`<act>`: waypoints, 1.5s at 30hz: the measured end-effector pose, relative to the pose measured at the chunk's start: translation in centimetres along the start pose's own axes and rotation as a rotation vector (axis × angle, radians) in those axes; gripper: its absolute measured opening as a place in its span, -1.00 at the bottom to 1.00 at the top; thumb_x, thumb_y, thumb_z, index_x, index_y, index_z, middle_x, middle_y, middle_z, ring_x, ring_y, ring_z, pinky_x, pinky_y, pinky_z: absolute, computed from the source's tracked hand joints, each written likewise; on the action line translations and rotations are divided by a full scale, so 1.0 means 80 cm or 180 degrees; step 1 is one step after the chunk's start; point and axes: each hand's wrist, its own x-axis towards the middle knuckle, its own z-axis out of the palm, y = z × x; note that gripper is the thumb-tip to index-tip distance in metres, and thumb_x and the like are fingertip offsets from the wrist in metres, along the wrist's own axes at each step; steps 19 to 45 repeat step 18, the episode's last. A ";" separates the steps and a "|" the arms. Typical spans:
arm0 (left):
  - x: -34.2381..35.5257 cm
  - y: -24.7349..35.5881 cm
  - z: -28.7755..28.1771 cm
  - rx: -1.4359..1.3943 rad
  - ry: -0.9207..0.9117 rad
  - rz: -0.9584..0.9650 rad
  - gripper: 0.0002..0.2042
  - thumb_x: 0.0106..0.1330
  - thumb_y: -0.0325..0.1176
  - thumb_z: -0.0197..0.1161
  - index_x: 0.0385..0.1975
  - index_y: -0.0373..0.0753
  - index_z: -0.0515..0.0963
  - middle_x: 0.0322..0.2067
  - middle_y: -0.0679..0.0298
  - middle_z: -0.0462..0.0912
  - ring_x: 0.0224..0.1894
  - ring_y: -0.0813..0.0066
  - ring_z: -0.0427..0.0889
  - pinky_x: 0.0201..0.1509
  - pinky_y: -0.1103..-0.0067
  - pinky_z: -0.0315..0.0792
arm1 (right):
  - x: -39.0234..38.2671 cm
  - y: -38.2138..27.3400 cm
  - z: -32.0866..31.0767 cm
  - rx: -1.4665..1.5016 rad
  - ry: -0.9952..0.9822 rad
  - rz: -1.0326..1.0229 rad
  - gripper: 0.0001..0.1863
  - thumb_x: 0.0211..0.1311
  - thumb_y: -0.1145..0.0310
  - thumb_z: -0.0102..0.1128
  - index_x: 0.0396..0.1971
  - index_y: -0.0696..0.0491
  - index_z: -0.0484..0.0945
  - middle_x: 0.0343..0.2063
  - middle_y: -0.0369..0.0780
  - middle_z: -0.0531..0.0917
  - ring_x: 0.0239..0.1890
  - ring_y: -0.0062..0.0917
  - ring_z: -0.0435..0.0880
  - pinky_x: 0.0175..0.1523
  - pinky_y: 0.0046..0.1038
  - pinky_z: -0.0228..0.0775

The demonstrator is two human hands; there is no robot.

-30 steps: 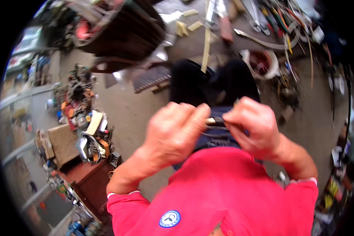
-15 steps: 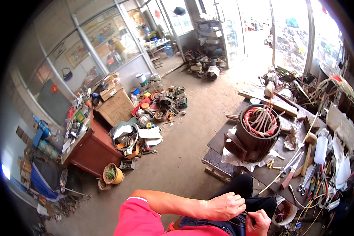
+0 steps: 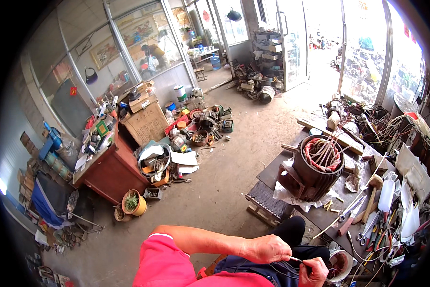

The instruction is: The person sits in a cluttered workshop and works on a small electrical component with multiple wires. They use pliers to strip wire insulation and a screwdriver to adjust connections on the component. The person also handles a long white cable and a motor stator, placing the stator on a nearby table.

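Observation:
Over my lap, my left hand (image 3: 268, 248) pinches a thin, pale, stick-like piece (image 3: 296, 259) that spans the gap to the other hand. My right hand (image 3: 313, 271) is closed close beside it, its fingertips at the far end of that piece. Thin dark cables (image 3: 283, 269) hang in loops below and between the hands. On the bench to the right stands a dark metal motor housing (image 3: 306, 184), with red-and-white twisted leads (image 3: 322, 154) coiled in its open top. What lies inside my right fist is hidden.
The workbench (image 3: 267, 203) holds a wooden mallet (image 3: 373, 189), scissors (image 3: 365, 237), pliers and a white bottle (image 3: 386, 195). A bucket (image 3: 351, 268) stands by my right knee. Motor parts (image 3: 207, 117), a red-brown desk (image 3: 110, 177) and a potted plant (image 3: 134, 203) are to the left.
The pale piece now shows between my hands. My left hand has shifted slightly left and down in the picture. The whole view has turned a little.

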 end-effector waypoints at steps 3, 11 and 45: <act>-0.002 0.001 0.003 0.0039 0.0123 0.0136 -0.85 0.34 -0.35 0.18 -0.27 -0.32 0.54 -0.41 0.09 0.58 -0.33 0.05 0.60 -0.27 0.30 0.47 | 0.000 -0.002 0.000 0.0032 0.0028 0.0002 -0.91 0.13 0.60 0.26 -0.35 0.15 0.58 -0.50 -0.17 0.54 -0.50 -0.44 0.54 -0.38 -0.49 0.39; -0.003 -0.006 0.017 0.0469 0.0580 0.0477 -0.86 0.31 -0.34 0.18 -0.36 -0.29 0.47 -0.46 0.14 0.50 -0.39 0.13 0.56 -0.35 0.35 0.47 | 0.003 -0.004 0.002 0.0206 0.0011 0.0192 -0.94 0.14 0.60 0.24 -0.39 0.15 0.59 -0.55 -0.21 0.51 -0.53 -0.52 0.49 -0.40 -0.53 0.33; 0.011 -0.007 0.029 0.0848 0.0276 0.0486 -0.88 0.28 -0.33 0.16 -0.37 -0.24 0.43 -0.45 0.17 0.47 -0.35 0.20 0.55 -0.35 0.38 0.47 | -0.008 0.020 0.027 0.0102 0.0178 0.0247 -0.84 -0.12 0.67 0.32 -0.51 0.12 0.56 -0.59 -0.19 0.55 -0.59 -0.43 0.54 -0.48 -0.51 0.30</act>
